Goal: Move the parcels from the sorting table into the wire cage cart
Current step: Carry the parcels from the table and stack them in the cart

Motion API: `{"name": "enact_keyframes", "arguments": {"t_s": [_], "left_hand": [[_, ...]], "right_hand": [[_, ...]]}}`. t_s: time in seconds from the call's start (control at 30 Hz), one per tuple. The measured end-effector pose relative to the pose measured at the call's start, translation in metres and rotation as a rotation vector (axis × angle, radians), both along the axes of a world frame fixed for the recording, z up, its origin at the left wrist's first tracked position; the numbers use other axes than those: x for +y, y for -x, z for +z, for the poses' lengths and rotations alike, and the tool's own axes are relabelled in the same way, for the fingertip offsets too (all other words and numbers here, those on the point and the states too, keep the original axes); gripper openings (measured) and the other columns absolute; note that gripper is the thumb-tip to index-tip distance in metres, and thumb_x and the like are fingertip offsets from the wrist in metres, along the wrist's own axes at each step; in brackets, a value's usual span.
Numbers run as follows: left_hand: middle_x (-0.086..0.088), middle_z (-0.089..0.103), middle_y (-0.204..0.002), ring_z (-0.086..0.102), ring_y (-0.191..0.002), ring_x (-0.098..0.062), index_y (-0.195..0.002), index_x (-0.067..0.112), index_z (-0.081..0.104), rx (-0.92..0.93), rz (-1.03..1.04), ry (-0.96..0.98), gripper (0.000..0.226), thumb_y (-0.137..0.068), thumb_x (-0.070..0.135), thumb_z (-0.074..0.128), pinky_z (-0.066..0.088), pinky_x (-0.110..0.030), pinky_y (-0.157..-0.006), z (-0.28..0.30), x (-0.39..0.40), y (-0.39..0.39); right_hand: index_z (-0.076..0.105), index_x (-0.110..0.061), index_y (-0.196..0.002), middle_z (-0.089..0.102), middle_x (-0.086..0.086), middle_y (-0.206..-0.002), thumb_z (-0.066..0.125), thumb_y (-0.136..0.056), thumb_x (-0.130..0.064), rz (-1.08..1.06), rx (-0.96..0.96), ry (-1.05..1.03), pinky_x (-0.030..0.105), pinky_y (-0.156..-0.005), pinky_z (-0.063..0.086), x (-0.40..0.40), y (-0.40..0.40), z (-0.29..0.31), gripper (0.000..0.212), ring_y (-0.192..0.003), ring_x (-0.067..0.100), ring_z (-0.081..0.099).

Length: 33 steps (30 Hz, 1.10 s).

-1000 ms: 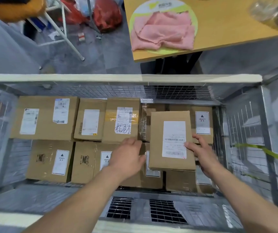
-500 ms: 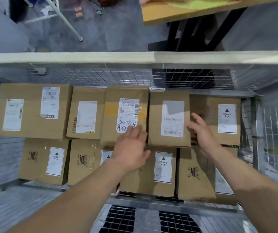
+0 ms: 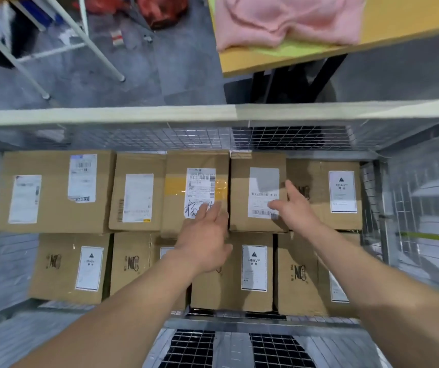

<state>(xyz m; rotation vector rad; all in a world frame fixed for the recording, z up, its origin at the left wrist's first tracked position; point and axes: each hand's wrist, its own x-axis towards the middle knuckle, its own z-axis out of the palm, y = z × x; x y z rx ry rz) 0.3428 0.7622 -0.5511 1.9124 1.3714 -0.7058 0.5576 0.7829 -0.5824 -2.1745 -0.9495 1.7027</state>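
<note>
Parcels are lying packed in two rows inside the wire cage cart, the far row sitting higher than the near one, and the parcel with the white label is resting flat in the far row, between the handwritten-label box on its left and a HEAVY-labelled box on its right. Both hands are reaching in with straight, relaxed fingers gripping nothing: the left hand is hovering over the handwritten-label box's near right corner, while the right hand is lying over the parcel's right edge, thumb across its label. Beyond the cart, a pink cloth is lying on a wooden table.
</note>
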Motion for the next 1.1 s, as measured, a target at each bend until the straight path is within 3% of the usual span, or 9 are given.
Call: {"name": "enact_keyframes", "arguments": {"t_s": [0.07, 0.17, 0.27, 0.4, 0.53, 0.6, 0.73, 0.87, 1.1], "left_hand": [[-0.002, 0.003, -0.169, 0.001, -0.155, -0.028, -0.155, 0.017, 0.025, -0.021, 0.015, -0.014, 0.067, -0.098, 0.039, 0.053, 0.022, -0.048, -0.121, 0.023, 0.003, 0.000], [-0.003, 0.014, -0.167, 0.009, -0.154, -0.026, -0.155, 0.017, 0.027, -0.048, -0.001, -0.062, 0.063, -0.099, 0.038, 0.049, 0.023, -0.047, -0.121, 0.066, 0.005, 0.002], [-0.005, 0.020, -0.165, 0.014, -0.153, -0.025, -0.155, 0.016, 0.030, -0.093, -0.027, -0.140, 0.063, -0.100, 0.040, 0.048, 0.024, -0.046, -0.121, 0.118, 0.002, 0.003], [-0.003, 0.026, -0.163, 0.018, -0.151, -0.023, -0.155, 0.015, 0.030, -0.175, -0.095, -0.244, 0.064, -0.100, 0.043, 0.048, 0.024, -0.042, -0.122, 0.188, -0.010, 0.003], [-0.001, 0.027, -0.162, 0.021, -0.149, -0.021, -0.154, 0.020, 0.030, -0.254, -0.190, -0.338, 0.062, -0.100, 0.042, 0.048, 0.025, -0.042, -0.120, 0.247, -0.022, 0.000], [0.002, 0.025, -0.162, 0.018, -0.150, -0.020, -0.154, 0.021, 0.030, -0.282, -0.227, -0.380, 0.060, -0.101, 0.044, 0.048, 0.021, -0.043, -0.121, 0.270, -0.028, -0.003], [0.003, 0.023, -0.162, 0.016, -0.151, -0.019, -0.154, 0.022, 0.029, -0.334, -0.312, -0.438, 0.062, -0.100, 0.046, 0.047, 0.019, -0.042, -0.122, 0.306, -0.042, -0.016], [0.003, 0.029, -0.159, 0.022, -0.149, -0.019, -0.152, 0.022, 0.034, -0.397, -0.356, -0.493, 0.061, -0.098, 0.048, 0.048, 0.025, -0.042, -0.121, 0.337, -0.063, -0.035], [0.006, 0.033, -0.155, 0.028, -0.142, -0.016, -0.150, 0.022, 0.035, -0.482, -0.454, -0.580, 0.058, -0.099, 0.050, 0.045, 0.029, -0.036, -0.113, 0.384, -0.113, -0.071]], "right_hand": [[0.019, -0.025, -0.161, 0.043, -0.020, -0.137, 0.062, -0.099, -0.016, 0.059, -0.079, -0.035, 0.042, -0.109, 0.043, -0.008, 0.004, 0.026, 0.076, -0.135, 0.025, 0.050], [0.021, -0.023, -0.161, 0.031, -0.003, -0.164, 0.067, -0.094, -0.027, 0.176, -0.193, -0.127, 0.038, -0.119, 0.030, -0.024, 0.011, 0.075, 0.082, -0.148, 0.022, 0.034], [0.033, -0.019, -0.156, 0.042, 0.004, -0.156, 0.063, -0.097, -0.028, 0.294, -0.281, -0.230, 0.028, -0.106, 0.035, -0.042, 0.019, 0.133, 0.067, -0.137, 0.019, 0.044], [0.033, -0.018, -0.156, 0.039, 0.002, -0.159, 0.057, -0.100, -0.039, 0.386, -0.451, -0.305, 0.033, -0.117, 0.030, -0.074, 0.029, 0.212, 0.064, -0.146, 0.018, 0.035], [0.048, -0.015, -0.144, 0.051, 0.004, -0.149, 0.054, -0.098, -0.045, 0.417, -0.652, -0.351, 0.033, -0.111, 0.038, -0.106, 0.031, 0.271, 0.055, -0.138, 0.019, 0.044], [0.043, -0.019, -0.150, 0.046, 0.002, -0.155, 0.051, -0.097, -0.049, 0.397, -0.701, -0.336, 0.035, -0.114, 0.038, -0.123, 0.029, 0.294, 0.061, -0.144, 0.017, 0.040], [0.051, -0.021, -0.137, 0.055, -0.001, -0.142, 0.051, -0.095, -0.052, 0.325, -0.805, -0.343, 0.038, -0.103, 0.045, -0.159, 0.019, 0.337, 0.052, -0.133, 0.017, 0.049], [0.044, -0.022, -0.147, 0.045, -0.001, -0.152, 0.049, -0.096, -0.055, 0.247, -0.887, -0.314, 0.038, -0.109, 0.039, -0.196, 0.005, 0.375, 0.061, -0.142, 0.017, 0.039], [0.051, -0.022, -0.134, 0.054, -0.004, -0.138, 0.047, -0.095, -0.057, 0.077, -0.949, -0.336, 0.037, -0.100, 0.045, -0.263, -0.019, 0.426, 0.052, -0.128, 0.019, 0.049]]}}
